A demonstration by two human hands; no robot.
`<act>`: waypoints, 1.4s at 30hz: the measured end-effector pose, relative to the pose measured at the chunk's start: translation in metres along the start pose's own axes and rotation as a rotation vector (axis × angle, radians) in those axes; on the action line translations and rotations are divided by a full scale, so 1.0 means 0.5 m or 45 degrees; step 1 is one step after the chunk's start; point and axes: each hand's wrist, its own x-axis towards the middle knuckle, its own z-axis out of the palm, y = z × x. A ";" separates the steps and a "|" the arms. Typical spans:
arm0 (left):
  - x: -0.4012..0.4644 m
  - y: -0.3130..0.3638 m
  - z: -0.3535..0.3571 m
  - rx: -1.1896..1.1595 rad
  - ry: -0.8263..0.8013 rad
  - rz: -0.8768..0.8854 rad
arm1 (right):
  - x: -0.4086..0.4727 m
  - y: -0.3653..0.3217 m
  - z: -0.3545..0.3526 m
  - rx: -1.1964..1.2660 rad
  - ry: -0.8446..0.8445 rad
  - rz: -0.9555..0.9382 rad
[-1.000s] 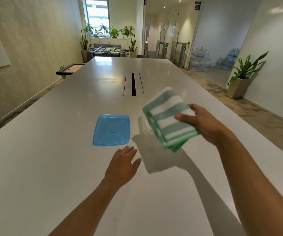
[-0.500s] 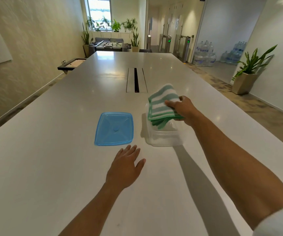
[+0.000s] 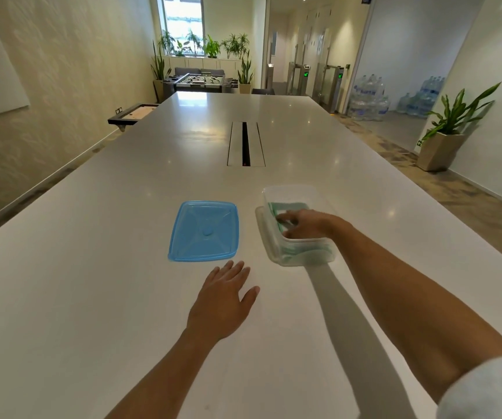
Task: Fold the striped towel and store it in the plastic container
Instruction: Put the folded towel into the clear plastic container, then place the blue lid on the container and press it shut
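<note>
Head view: we are pressing the towel (image 3: 287, 207) into the container (image 3: 292, 192), right hand (image 3: 307, 223) fingers spread; left hand (image 3: 222, 300) lying flat beside lid (image 3: 204, 231).

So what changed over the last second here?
The right hand carried the folded green-and-white striped towel down from the air into the clear plastic container and now presses on it there. The left hand stayed flat on the white table; the blue square lid did not move.

I'm in an office: a long white counter (image 3: 153, 207) with a cable slot (image 3: 246, 144), access turnstiles (image 3: 319, 83), stacked water jugs (image 3: 370, 99), a foosball table (image 3: 203, 81) and potted plants (image 3: 446, 131).
</note>
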 end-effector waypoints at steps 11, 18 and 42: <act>-0.002 0.003 -0.004 -0.017 -0.003 -0.001 | 0.000 -0.015 0.006 0.164 0.271 0.011; -0.003 0.002 -0.003 -0.018 0.012 0.008 | -0.065 0.032 -0.003 0.296 0.918 0.377; 0.092 -0.037 -0.033 0.143 0.201 -0.234 | -0.058 -0.030 0.060 0.456 0.751 0.355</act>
